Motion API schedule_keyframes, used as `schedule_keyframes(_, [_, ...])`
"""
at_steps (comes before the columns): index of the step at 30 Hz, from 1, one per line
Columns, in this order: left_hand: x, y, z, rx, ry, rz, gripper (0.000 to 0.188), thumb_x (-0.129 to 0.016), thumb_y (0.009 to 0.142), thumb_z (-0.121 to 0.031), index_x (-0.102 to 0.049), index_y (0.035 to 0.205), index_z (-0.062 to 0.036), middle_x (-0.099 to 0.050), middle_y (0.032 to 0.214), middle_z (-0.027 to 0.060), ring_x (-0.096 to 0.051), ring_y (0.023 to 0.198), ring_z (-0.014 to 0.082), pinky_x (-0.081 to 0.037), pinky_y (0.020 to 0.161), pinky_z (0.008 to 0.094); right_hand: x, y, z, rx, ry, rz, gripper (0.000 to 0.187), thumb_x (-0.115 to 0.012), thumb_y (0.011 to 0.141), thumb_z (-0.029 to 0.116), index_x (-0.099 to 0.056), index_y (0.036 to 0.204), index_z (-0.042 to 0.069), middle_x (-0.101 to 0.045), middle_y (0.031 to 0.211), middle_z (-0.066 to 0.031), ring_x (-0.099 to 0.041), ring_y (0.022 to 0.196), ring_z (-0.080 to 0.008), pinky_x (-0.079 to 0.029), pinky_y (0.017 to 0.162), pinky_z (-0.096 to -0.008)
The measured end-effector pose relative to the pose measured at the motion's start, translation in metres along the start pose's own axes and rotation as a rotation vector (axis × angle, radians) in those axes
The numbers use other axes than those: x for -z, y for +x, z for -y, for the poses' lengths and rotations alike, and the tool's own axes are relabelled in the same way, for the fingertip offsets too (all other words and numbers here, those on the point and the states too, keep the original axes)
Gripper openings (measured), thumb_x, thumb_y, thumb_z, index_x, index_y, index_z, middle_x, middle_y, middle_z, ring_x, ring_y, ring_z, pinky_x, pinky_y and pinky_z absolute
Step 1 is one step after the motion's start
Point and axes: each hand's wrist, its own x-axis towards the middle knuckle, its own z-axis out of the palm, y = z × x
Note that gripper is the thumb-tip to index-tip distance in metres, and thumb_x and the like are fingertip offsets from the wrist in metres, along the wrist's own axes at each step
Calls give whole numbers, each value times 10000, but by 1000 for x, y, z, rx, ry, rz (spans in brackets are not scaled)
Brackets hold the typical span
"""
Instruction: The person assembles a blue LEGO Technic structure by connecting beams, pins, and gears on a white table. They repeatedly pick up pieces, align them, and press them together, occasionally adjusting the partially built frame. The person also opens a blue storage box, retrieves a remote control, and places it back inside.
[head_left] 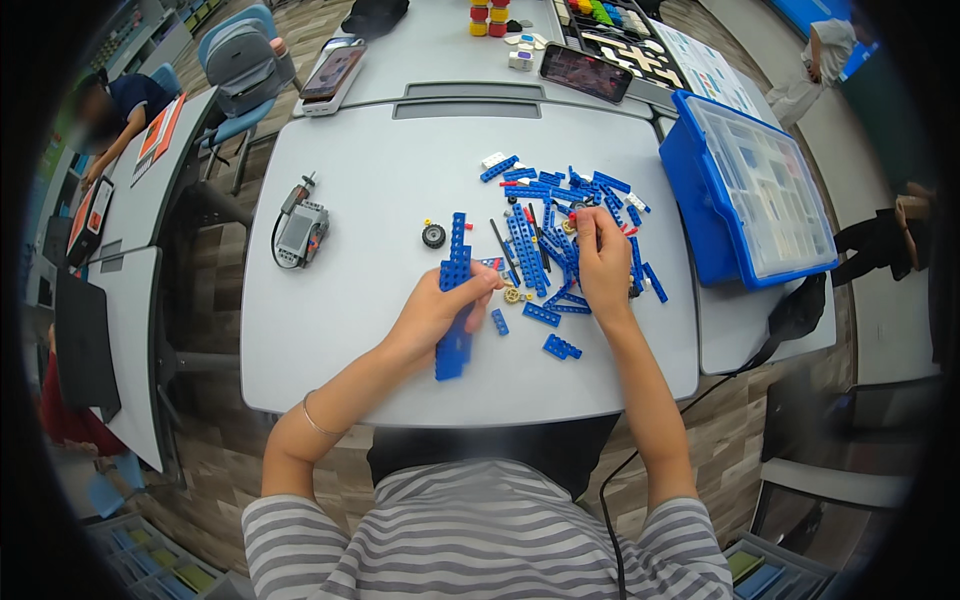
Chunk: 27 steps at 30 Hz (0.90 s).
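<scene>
My left hand is closed round a long blue assembly of studded building bricks, held upright over the near middle of the table. To the right, my right hand reaches into a loose pile of blue building beams and bricks. Its thumb and fingers are pinched together at the pile's far right; whatever sits between the fingertips is too small to make out. A small black-tyred wheel lies just left of the pile. Near my left fingers is a tan gear wheel.
On the table's left rests a grey motor block with a black cable. A blue storage box with a clear sorting tray stands at the right edge. Phones and a parts tray lie beyond. A person sits far left.
</scene>
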Motion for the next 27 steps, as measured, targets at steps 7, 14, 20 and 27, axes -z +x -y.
schedule_keyframes(7, [12, 13, -1, -290, 812, -201, 226, -660, 924, -210, -671, 964, 13, -603, 625, 59, -540, 535, 116, -431, 540, 286, -9, -12, 10, -31, 147, 185, 220, -544, 1018, 202, -622, 986, -1, -546, 692, 18, -410, 599, -28, -307, 520, -223])
schedule_keyframes(14, [15, 16, -2, -256, 1027, -279, 273, -692, 886, -211, -676, 910, 61, -589, 610, 128, -573, 547, 191, -448, 544, 337, -8, -10, 5, -23, 189, 144, 193, -566, 989, 163, -626, 1008, -20, -668, 781, -48, -512, 599, -46, -400, 540, -223])
schedule_keyframes(20, [15, 14, -4, -262, 898, -282, 255, -695, 899, -200, -685, 1007, 31, -609, 617, 61, -571, 555, 104, -448, 508, 273, -6, -11, 4, -101, 265, 261, 208, -553, 1011, 190, -601, 1073, -3, -620, 791, -10, -506, 661, -46, -403, 589, -209])
schedule_keyframes(27, [3, 12, -4, -343, 352, -170, 275, -705, 924, -252, -702, 1029, 3, -633, 639, 15, -595, 576, 71, -449, 538, 220, -13, -24, 10, 95, 212, 408, 217, -492, 1041, 180, -543, 1175, 17, -599, 827, -38, -533, 688, -83, -432, 616, -225])
